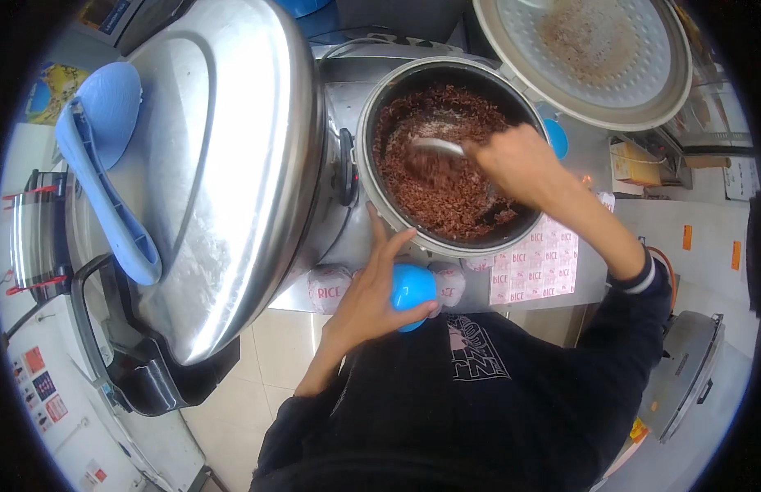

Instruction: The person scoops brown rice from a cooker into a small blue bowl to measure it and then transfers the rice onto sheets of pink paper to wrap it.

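Observation:
Reddish-brown cooked rice (426, 212) lines the dark inner pot of an open rice cooker (366, 166). Inside it, my right hand (522, 163) grips a metal spoon (441, 146), blurred and partly hidden by my fingers and the rice. My left hand (371, 298) holds a small blue plastic bowl (411, 289) just in front of the cooker, thumb at its near side. Its extended fingers reach up to the cooker's rim. The bowl's inside is not visible. Paper-wrapped bundles printed with "RICE" (329, 290) lie on both sides of the bowl.
A large steel lidded cooker (251, 123) stands at left, a blue rice paddle (125, 218) on its lid. The rice cooker's raised lid (509, 43) leans back at upper right. Printed wrapping paper (533, 267) lies under my right forearm. A blue round object (556, 138) sits behind my wrist.

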`<state>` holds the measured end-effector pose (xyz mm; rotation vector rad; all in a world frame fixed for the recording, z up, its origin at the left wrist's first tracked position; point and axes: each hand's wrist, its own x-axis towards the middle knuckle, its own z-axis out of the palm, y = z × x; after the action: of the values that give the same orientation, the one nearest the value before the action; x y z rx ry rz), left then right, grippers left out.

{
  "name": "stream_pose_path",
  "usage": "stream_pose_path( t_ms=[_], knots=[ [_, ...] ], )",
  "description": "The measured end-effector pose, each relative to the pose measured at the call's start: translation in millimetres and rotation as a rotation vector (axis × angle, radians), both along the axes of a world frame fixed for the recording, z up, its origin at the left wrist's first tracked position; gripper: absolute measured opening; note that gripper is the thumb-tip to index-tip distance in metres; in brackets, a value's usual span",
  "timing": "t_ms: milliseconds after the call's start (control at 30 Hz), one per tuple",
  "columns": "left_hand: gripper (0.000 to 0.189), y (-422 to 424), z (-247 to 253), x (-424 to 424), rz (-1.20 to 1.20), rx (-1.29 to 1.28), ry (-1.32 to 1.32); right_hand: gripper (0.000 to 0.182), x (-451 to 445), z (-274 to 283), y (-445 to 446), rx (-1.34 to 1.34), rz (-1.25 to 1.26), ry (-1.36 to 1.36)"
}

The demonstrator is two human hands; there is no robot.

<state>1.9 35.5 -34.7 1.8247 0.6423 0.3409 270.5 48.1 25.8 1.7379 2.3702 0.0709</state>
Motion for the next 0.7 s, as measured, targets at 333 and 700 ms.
stream_pose_path(
  t_ms=[333,700],
  knots=[
    [0.098,-1,-8,1,-0.030,0.102,-0.060,0.010,19,-9,-14,0.080,-0.205,0.009],
    [0.088,0,0,-4,-0.005,0.145,-0.004,0.021,-1,7,-28,-0.386,-0.400,0.381]
  ],
)
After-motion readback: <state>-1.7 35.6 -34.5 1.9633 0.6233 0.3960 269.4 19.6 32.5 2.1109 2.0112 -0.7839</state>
